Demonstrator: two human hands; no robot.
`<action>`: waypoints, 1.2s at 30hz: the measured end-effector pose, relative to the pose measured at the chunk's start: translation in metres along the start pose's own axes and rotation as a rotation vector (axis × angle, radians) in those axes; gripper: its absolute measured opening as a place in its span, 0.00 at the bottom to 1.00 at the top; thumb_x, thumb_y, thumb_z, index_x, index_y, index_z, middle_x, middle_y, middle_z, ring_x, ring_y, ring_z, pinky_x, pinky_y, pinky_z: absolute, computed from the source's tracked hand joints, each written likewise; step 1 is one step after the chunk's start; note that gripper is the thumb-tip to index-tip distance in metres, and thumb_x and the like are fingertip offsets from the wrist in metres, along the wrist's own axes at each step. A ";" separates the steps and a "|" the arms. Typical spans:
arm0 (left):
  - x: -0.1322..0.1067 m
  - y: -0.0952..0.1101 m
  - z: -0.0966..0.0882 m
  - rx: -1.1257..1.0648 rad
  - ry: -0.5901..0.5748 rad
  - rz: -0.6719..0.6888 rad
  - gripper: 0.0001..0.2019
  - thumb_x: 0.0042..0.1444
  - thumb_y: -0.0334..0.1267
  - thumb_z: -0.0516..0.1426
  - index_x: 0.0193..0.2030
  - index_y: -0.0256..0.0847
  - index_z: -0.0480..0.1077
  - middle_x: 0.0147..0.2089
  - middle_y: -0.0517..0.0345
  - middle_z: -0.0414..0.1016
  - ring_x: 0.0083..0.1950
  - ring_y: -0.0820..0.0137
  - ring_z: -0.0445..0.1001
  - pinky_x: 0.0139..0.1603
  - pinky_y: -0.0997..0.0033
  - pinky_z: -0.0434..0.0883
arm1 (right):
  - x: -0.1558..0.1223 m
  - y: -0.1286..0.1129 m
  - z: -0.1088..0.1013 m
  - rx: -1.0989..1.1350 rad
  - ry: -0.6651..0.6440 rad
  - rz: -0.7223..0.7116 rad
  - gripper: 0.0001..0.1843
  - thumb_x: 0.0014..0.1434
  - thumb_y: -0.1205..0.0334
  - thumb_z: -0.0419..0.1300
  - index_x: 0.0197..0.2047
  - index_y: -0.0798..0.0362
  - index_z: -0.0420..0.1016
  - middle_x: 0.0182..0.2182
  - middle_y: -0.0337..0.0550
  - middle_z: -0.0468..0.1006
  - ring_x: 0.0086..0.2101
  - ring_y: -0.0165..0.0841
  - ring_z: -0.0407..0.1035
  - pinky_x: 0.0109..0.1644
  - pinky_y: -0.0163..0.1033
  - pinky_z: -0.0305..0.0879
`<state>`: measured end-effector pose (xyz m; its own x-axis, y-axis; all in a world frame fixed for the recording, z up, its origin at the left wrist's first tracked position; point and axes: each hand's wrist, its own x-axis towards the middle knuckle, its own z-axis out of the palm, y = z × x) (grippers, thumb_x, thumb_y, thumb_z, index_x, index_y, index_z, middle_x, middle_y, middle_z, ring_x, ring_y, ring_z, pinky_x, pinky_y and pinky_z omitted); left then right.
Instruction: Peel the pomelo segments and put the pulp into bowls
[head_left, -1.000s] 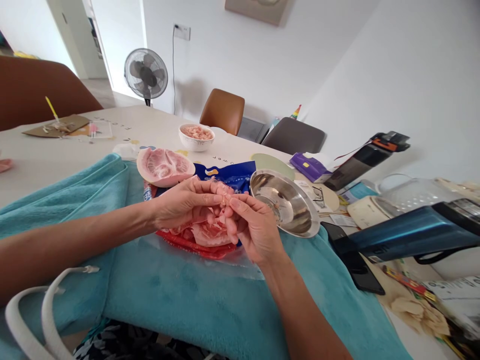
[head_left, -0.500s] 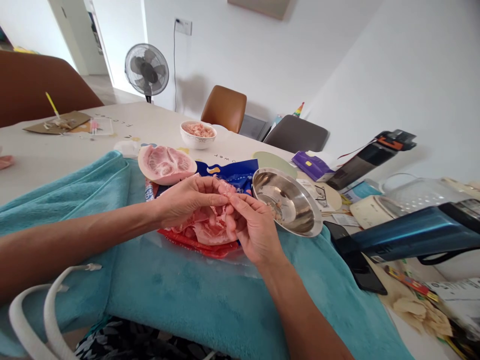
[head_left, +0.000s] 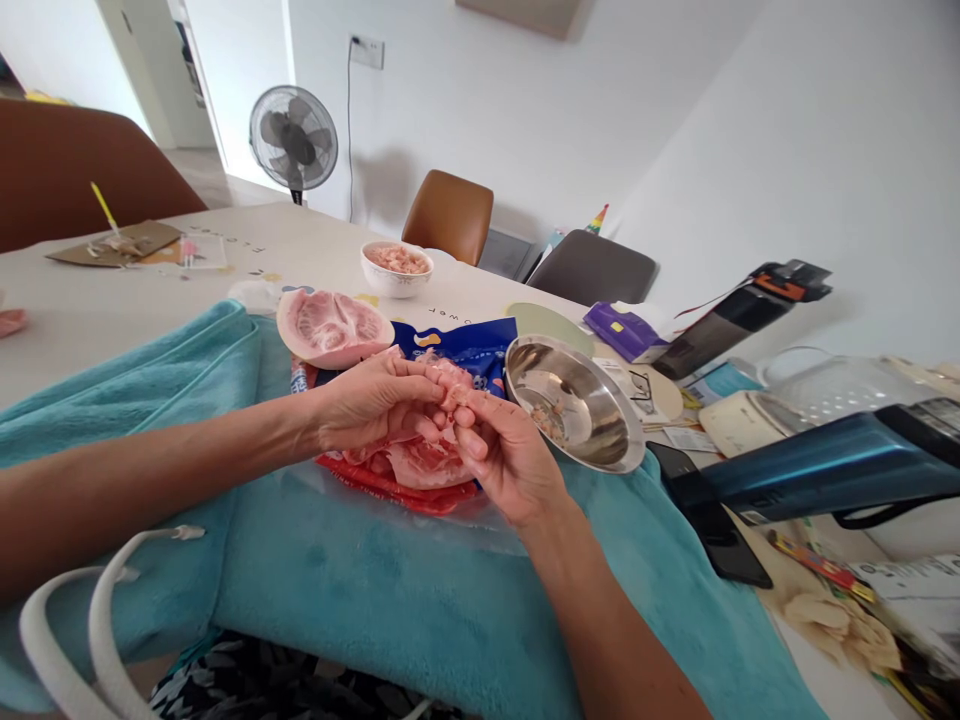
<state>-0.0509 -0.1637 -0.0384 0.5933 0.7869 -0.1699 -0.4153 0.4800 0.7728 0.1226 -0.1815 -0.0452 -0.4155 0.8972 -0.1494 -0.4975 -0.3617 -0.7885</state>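
Above the red and blue plastic bag (head_left: 431, 500), my left hand (head_left: 379, 398) pinches a piece of pink pomelo flesh (head_left: 454, 382). My right hand (head_left: 517, 455) has thumb and forefinger closed on the right side of that same piece. Peeled pomelo membranes (head_left: 427, 462) lie on the bag under both hands, partly hidden by them. Behind my left wrist sits a thick pomelo rind half (head_left: 335, 330), its pink hollow side showing. A steel basin (head_left: 611, 415) with small scraps and seeds in it stands just right of my right hand.
A white bowl (head_left: 397, 284) of pomelo pulp stands farther back on the table. Teal towel (head_left: 375, 600) covers the near edge. To the right are a phone (head_left: 709, 515), a blue bottle (head_left: 832, 460), a dark bottle (head_left: 712, 330) and a purple packet (head_left: 624, 330).
My fingertips have shifted on the pomelo piece, and more of its flesh shows between them. My right fingers are curled a little differently. Everything around stays in place.
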 end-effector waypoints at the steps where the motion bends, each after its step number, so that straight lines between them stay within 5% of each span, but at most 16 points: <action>1: 0.000 0.000 -0.001 -0.005 0.000 -0.002 0.06 0.56 0.22 0.57 0.35 0.24 0.76 0.31 0.42 0.81 0.25 0.71 0.80 0.29 0.79 0.78 | 0.000 0.000 0.000 0.004 0.000 0.003 0.09 0.48 0.63 0.69 0.26 0.59 0.76 0.20 0.33 0.73 0.15 0.19 0.62 0.13 0.22 0.60; 13: 0.000 -0.001 0.000 0.011 -0.043 -0.001 0.04 0.56 0.25 0.60 0.36 0.28 0.77 0.35 0.45 0.81 0.29 0.74 0.79 0.32 0.80 0.78 | -0.002 0.001 0.003 -0.045 0.020 -0.058 0.11 0.51 0.59 0.68 0.26 0.57 0.76 0.17 0.33 0.71 0.16 0.21 0.62 0.17 0.24 0.64; 25: -0.001 -0.005 0.002 0.200 0.016 0.036 0.07 0.54 0.33 0.64 0.31 0.29 0.76 0.25 0.53 0.75 0.19 0.77 0.70 0.14 0.84 0.66 | -0.004 0.002 0.004 -0.079 0.061 -0.152 0.10 0.53 0.60 0.66 0.24 0.56 0.73 0.19 0.34 0.72 0.16 0.21 0.62 0.15 0.25 0.61; 36: -0.007 0.010 0.007 0.185 0.003 -0.038 0.05 0.59 0.30 0.58 0.32 0.33 0.74 0.25 0.54 0.77 0.18 0.76 0.73 0.17 0.83 0.70 | -0.004 -0.008 0.004 -0.039 0.119 -0.223 0.09 0.48 0.61 0.67 0.25 0.55 0.72 0.22 0.32 0.72 0.17 0.20 0.63 0.15 0.26 0.62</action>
<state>-0.0542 -0.1673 -0.0256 0.6038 0.7708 -0.2030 -0.2580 0.4300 0.8652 0.1255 -0.1837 -0.0361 -0.2047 0.9782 -0.0363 -0.5362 -0.1431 -0.8319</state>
